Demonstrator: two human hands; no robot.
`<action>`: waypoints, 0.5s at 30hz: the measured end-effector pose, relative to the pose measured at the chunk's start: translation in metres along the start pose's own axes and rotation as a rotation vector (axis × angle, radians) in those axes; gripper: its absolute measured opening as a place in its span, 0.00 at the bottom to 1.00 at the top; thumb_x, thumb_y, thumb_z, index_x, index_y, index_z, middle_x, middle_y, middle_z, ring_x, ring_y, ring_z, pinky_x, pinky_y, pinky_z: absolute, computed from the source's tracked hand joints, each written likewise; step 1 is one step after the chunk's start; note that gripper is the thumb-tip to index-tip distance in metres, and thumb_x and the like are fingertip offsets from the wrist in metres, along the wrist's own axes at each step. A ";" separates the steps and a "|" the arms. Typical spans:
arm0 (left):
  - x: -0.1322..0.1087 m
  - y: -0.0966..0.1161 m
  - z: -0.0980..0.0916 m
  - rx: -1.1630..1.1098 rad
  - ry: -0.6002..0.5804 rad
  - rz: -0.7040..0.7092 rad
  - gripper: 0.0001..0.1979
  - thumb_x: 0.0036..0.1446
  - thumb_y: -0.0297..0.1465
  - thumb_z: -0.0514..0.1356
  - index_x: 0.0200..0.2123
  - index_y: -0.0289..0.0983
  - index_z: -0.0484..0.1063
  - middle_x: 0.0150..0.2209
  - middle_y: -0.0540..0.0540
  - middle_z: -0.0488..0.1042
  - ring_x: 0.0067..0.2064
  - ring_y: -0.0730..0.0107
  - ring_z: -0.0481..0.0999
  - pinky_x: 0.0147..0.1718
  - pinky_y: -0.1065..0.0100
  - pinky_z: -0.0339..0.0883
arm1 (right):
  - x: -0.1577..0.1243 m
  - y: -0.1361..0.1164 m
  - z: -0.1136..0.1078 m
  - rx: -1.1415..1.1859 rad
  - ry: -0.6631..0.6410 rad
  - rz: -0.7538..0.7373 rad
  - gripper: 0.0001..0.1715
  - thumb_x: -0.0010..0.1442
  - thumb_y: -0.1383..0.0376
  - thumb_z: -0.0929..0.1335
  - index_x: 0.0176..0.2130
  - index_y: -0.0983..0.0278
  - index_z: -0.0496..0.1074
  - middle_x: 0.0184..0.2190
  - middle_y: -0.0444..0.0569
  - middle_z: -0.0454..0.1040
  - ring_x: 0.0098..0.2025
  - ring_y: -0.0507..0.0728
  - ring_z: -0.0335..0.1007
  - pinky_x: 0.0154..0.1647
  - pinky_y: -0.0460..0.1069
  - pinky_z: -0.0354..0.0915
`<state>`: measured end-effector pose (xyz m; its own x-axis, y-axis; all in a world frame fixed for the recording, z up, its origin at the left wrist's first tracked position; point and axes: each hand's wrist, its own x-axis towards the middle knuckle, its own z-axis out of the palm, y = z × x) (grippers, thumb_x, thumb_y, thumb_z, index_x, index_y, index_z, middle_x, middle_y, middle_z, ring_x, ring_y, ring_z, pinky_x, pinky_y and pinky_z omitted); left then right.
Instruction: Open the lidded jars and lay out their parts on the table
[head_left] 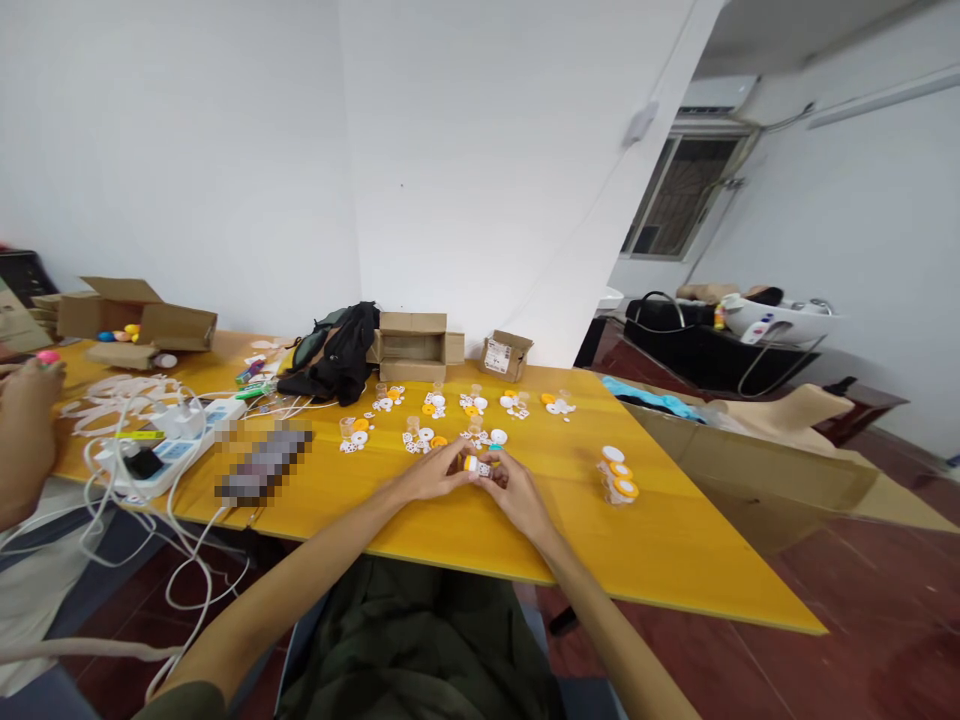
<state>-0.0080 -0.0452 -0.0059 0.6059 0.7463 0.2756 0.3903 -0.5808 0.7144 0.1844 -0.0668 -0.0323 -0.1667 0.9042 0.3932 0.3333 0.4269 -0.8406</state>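
A small clear jar [484, 469] with white, dark-dotted pieces in it is held sideways just above the table, its yellow-and-white lid [470, 464] pointing left. My left hand [435, 474] is closed around the lid end. The jar's other end sits in the closed fingers of my right hand [516, 488], which partly hide it. Just beyond my hands lie groups of clear cups, white and yellow discs and dotted pieces, such as the white disc [499, 437] and the yellow disc [439, 442].
Several lidded jars [619, 478] stand to the right on the yellow table [697, 540]. Left are a blurred phone [264, 466], a power strip [176, 450] with tangled cables, and another person's hand [30, 400]. Behind are a black bag [334, 355] and an open cardboard box [412, 350].
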 end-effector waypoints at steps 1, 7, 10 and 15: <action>0.001 0.000 0.000 -0.003 0.000 -0.005 0.20 0.63 0.48 0.55 0.47 0.38 0.69 0.31 0.50 0.70 0.32 0.68 0.67 0.34 0.68 0.61 | 0.000 0.001 0.000 0.003 -0.001 0.004 0.15 0.55 0.52 0.70 0.36 0.59 0.70 0.32 0.45 0.77 0.27 0.55 0.70 0.32 0.51 0.69; 0.002 0.001 -0.001 0.027 0.003 -0.017 0.20 0.65 0.48 0.52 0.44 0.38 0.70 0.29 0.51 0.69 0.31 0.68 0.66 0.33 0.69 0.59 | -0.001 0.004 0.002 0.025 0.013 -0.007 0.14 0.55 0.53 0.70 0.36 0.59 0.70 0.33 0.46 0.77 0.27 0.55 0.71 0.32 0.51 0.70; 0.000 0.003 -0.002 0.012 -0.002 0.023 0.22 0.61 0.47 0.58 0.51 0.39 0.67 0.33 0.50 0.71 0.31 0.69 0.67 0.33 0.69 0.60 | 0.000 0.004 0.001 0.010 0.019 -0.021 0.14 0.56 0.53 0.69 0.37 0.59 0.71 0.34 0.46 0.78 0.28 0.56 0.72 0.33 0.51 0.70; 0.002 0.003 -0.001 0.000 0.002 0.002 0.17 0.64 0.46 0.54 0.43 0.38 0.69 0.29 0.52 0.68 0.30 0.70 0.66 0.32 0.69 0.59 | 0.000 0.002 0.001 0.029 0.006 0.006 0.15 0.55 0.52 0.70 0.37 0.59 0.70 0.34 0.47 0.78 0.29 0.57 0.73 0.33 0.51 0.70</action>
<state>-0.0066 -0.0450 -0.0028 0.6056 0.7455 0.2783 0.3891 -0.5825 0.7137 0.1840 -0.0664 -0.0346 -0.1587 0.9069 0.3903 0.3077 0.4210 -0.8533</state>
